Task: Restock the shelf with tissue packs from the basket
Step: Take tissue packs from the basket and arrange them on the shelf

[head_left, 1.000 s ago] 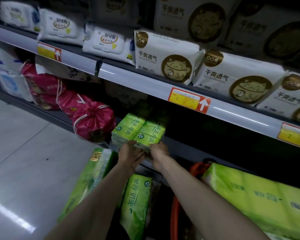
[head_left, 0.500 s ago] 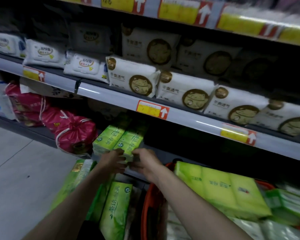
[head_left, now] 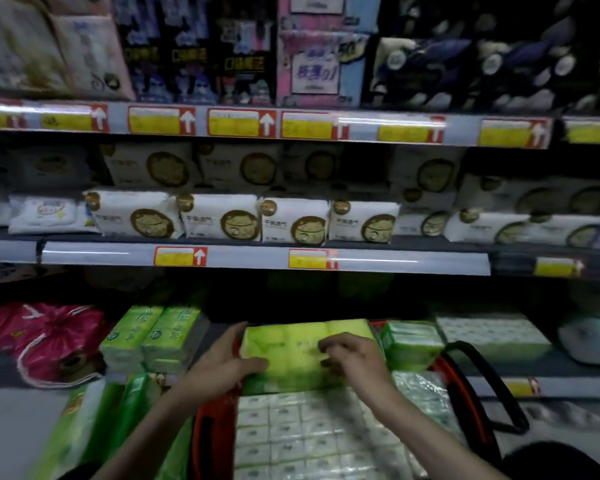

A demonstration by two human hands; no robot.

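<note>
Reaching forward from the lower edge of the view, both bare forearms converge on a large green tissue pack that lies across the top of the load in the red basket, just in front of the bottom shelf. The left hand clasps the pack's left end: its fingers run upward, close together, along the pack's side edge, and the thumb lies across the upper face. The right hand sits on the pack's right half, knuckles up, its fingers bent and bunched down onto the wrapper; motion blur hides how far the fingertips dig in. The pack lies roughly level between the two hands. Beneath it the basket holds blocks of small white tissue packs, and a smaller green pack lies just beside the right hand. The basket's black handle hangs down on the right. On the bottom shelf, left of the left hand, two green tissue packs stand side by side, touching, with red drawstring bags further left. More green packs lean on the floor beside the basket. The shelf above carries white packs with round brown emblems behind a rail of yellow price tags.
</note>
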